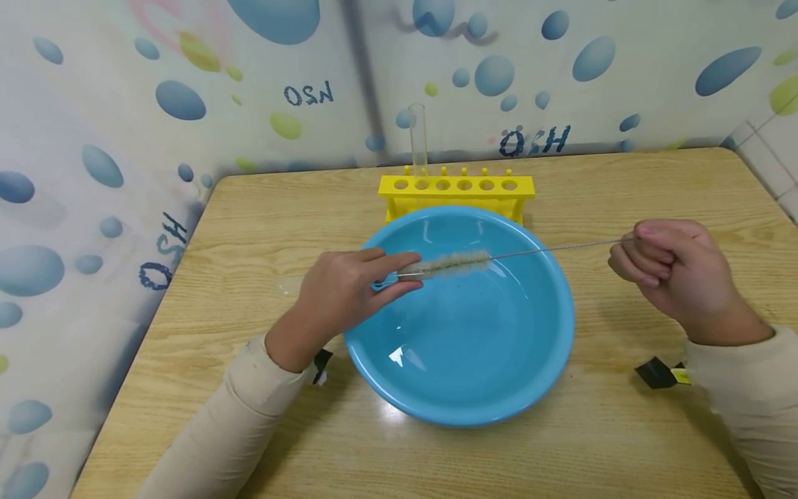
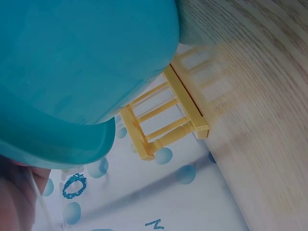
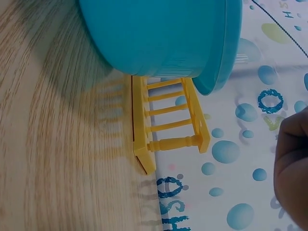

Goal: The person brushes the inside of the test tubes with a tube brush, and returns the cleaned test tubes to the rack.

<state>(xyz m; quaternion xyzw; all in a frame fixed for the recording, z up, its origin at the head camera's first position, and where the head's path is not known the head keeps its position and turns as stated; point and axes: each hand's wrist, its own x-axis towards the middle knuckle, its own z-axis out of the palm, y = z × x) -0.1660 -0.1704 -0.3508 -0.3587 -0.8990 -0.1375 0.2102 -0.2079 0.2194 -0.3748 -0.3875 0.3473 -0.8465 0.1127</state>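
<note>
Over the blue basin (image 1: 461, 374), my left hand (image 1: 339, 287) holds a clear glass test tube (image 1: 288, 285) lying almost level. Its rounded end sticks out to the left of the hand. Pale bristles of a test tube brush (image 1: 461, 261) show at the tube's mouth, most of them outside the glass; how far the tip reaches in is hard to tell. Off to the right, my right hand (image 1: 679, 274) grips the end of the brush's thin twisted wire (image 3: 281, 29). In the left wrist view only part of the left hand (image 2: 14, 197) shows, at the lower left.
Behind the basin stands a yellow test tube rack (image 1: 458, 186), with one clear test tube (image 1: 418, 138) upright in it. Water appears to lie in the basin. The wooden table (image 1: 249, 229) meets a bubble-patterned backdrop (image 1: 237, 132) at the back and left.
</note>
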